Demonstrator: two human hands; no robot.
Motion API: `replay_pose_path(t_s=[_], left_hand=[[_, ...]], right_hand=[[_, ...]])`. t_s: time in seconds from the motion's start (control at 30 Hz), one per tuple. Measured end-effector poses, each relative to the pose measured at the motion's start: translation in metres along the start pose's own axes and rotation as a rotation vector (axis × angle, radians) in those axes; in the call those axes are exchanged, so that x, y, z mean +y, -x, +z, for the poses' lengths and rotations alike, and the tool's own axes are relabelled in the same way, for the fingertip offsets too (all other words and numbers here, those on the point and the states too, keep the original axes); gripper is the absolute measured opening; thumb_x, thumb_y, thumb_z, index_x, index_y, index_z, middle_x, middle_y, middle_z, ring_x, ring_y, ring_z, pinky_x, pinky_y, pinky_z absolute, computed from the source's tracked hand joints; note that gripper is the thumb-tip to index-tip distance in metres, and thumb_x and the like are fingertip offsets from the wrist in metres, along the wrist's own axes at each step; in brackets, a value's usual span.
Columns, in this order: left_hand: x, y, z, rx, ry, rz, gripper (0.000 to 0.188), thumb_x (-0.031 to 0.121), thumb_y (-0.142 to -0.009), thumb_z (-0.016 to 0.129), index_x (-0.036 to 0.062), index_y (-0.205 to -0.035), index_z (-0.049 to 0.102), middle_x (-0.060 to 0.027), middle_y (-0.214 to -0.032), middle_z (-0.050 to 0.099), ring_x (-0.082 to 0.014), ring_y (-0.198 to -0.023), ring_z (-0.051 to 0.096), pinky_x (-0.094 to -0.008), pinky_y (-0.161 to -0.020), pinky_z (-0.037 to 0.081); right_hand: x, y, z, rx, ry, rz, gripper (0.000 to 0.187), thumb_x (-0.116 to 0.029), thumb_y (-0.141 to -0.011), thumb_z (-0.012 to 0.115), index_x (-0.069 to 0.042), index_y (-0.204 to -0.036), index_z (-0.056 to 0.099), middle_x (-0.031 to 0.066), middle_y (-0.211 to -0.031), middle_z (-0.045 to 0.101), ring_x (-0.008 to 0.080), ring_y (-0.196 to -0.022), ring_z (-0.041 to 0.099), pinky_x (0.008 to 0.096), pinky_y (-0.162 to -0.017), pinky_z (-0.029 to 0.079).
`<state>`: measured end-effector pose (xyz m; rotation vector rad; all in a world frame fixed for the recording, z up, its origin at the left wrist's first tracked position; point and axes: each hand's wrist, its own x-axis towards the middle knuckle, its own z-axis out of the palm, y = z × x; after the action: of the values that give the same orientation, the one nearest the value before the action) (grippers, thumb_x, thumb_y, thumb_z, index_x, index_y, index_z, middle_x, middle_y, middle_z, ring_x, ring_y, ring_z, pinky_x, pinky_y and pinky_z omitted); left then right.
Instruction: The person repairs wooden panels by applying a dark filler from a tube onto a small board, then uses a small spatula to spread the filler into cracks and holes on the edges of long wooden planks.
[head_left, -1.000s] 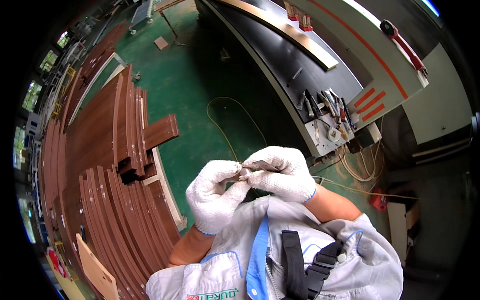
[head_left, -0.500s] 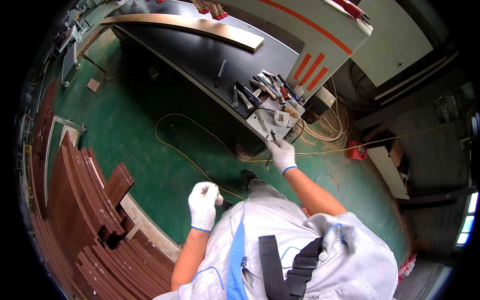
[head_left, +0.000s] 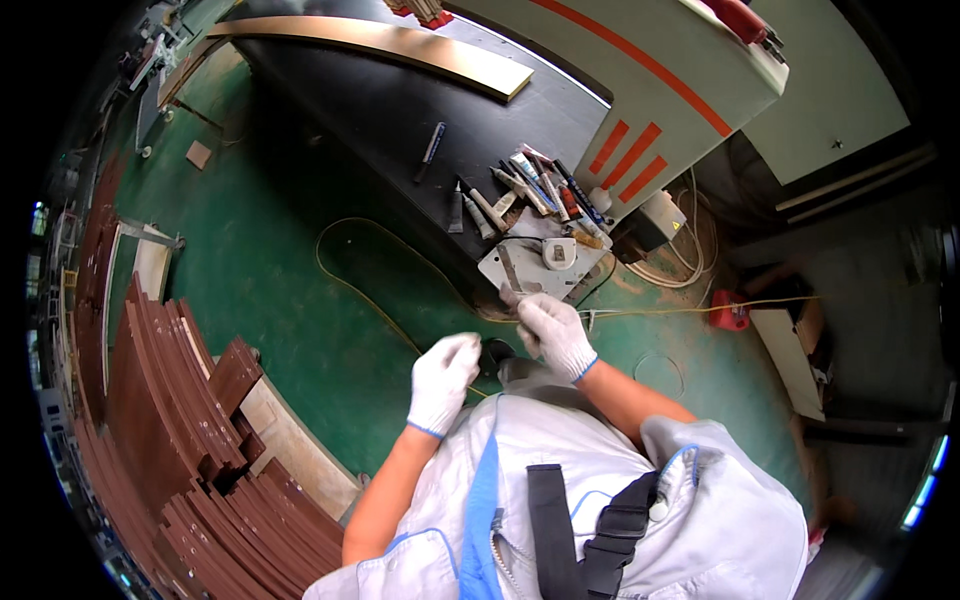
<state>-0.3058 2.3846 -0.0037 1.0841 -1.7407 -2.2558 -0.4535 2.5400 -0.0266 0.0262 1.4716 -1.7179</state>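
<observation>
My right hand (head_left: 553,332), in a white knitted glove, is closed on a small dark flat piece (head_left: 511,297); its kind is unclear. It is just off the near corner of the black-topped table. My left hand (head_left: 444,382), gloved alike, is to its left in front of my body, fingers pinched together; what they hold, if anything, is too small to make out. On the table corner nearest my right hand is a light metal plate (head_left: 495,266) with a white tape measure (head_left: 559,253). Behind it lies a heap of tubes and markers (head_left: 540,187).
A dark pen-like marker (head_left: 430,152) lies alone on the black table (head_left: 350,120). Across its far side runs a long curved board (head_left: 400,48). Brown boards (head_left: 165,390) are stacked at left. A yellow cord (head_left: 367,295) loops over the green floor; a red container (head_left: 729,311) stands at right.
My right hand has drawn back from the table corner toward my body, with the small dark piece in it. My left hand has moved up and right, closer to it.
</observation>
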Motion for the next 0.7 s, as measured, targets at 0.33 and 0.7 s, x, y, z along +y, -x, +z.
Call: replay_pose_path(t_s=[0.33, 0.7], left_hand=[[0.056, -0.008, 0.056, 0.142, 0.053, 0.283, 0.017, 0.01, -0.106, 0.064, -0.0023, -0.1, 0.074, -0.001, -0.089, 0.07, -0.0054, -0.071, 0.058, -0.0234, -0.065, 0.049], [0.064, -0.031, 0.002, 0.411, 0.483, 0.179, 0.054, 0.052, -0.111, 0.052, 0.0059, -0.087, 0.066, -0.0042, -0.078, 0.068, -0.0133, -0.061, 0.058, -0.0297, -0.052, 0.044]], right_hand=[[-0.055, 0.023, 0.03, -0.312, 0.543, -0.451, 0.019, -0.019, -0.106, 0.059, -0.002, -0.108, 0.066, 0.015, -0.084, 0.07, 0.0273, -0.067, 0.067, 0.0373, -0.063, 0.053], [-0.046, 0.037, 0.037, -0.27, 0.513, -0.555, 0.019, -0.016, -0.103, 0.062, 0.0, -0.11, 0.067, 0.0168, -0.084, 0.068, 0.034, -0.07, 0.069, 0.0422, -0.066, 0.054]])
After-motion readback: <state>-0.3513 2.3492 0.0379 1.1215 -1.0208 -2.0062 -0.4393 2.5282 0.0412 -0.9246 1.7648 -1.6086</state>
